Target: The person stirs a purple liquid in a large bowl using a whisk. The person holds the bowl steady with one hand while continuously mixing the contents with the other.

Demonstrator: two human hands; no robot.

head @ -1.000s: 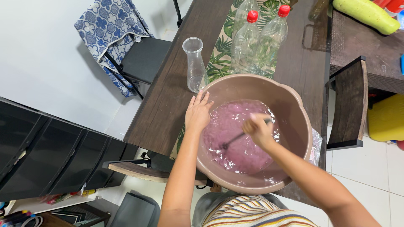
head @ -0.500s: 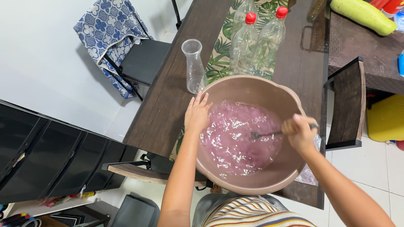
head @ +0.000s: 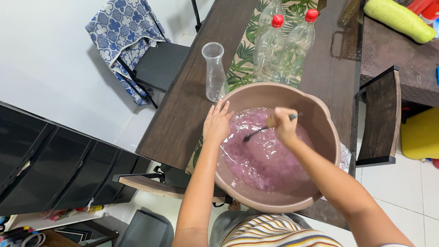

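**Stirring a pink liquid in a big basin**

We stand over a wide brown basin (head: 320,119) that sits at the near end of a dark tabletop (head: 183,119). It holds a pink, foamy liquid (head: 270,160) that fills only the lower part of it. Our right hand (head: 284,124) is closed in a fist around the handle of a dark spoon (head: 256,132), and the bowl of the spoon is dipped in the liquid on the left side. Our left hand (head: 216,123) lies flat with the fingers spread on the left rim of the basin and holds nothing.

Just beyond the basin stand an empty glass carafe (head: 214,71) and two clear plastic bottles (head: 279,48) with red caps, on a cloth with a leaf pattern (head: 244,48).

We think some risks are here. The basin reaches over the near edge of the tabletop, so a strong push with the spoon could shift or tip it. Fast stirring could throw liquid over the rim onto the tabletop or the floor. The carafe is very near our left hand, and a careless elbow or wrist could knock it over.
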